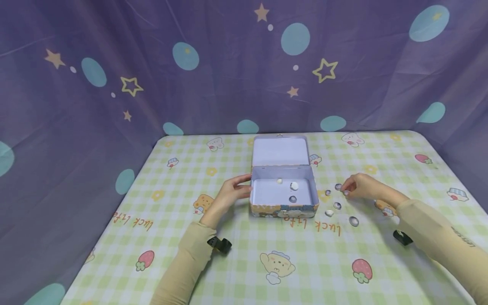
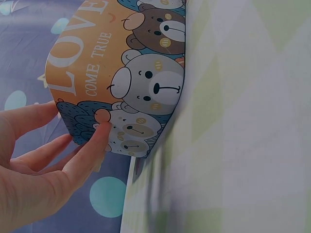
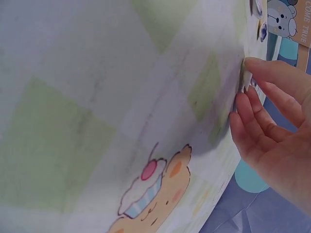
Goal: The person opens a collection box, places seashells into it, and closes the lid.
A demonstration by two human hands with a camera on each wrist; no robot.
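Observation:
An open tin box (image 1: 284,211) with a raised lid (image 1: 280,151) holds several small shells, among them a white one (image 1: 294,186) and a dark one (image 1: 292,199). My left hand (image 1: 231,191) touches the box's left side with its fingers extended. The left wrist view shows that hand (image 2: 48,165) against the printed bear side (image 2: 146,82). Right of the box, my right hand (image 1: 360,186) pinches a small shell (image 1: 346,192). In the right wrist view this hand (image 3: 272,107) has the shell (image 3: 247,77) between thumb and fingers, low over the cloth.
Several loose shells lie between the box and my right hand and nearer me, including a white one (image 1: 329,213) and a larger dark one (image 1: 353,221). A checked cloth (image 1: 228,262) covers the table, with a patterned purple curtain (image 1: 228,97) behind it.

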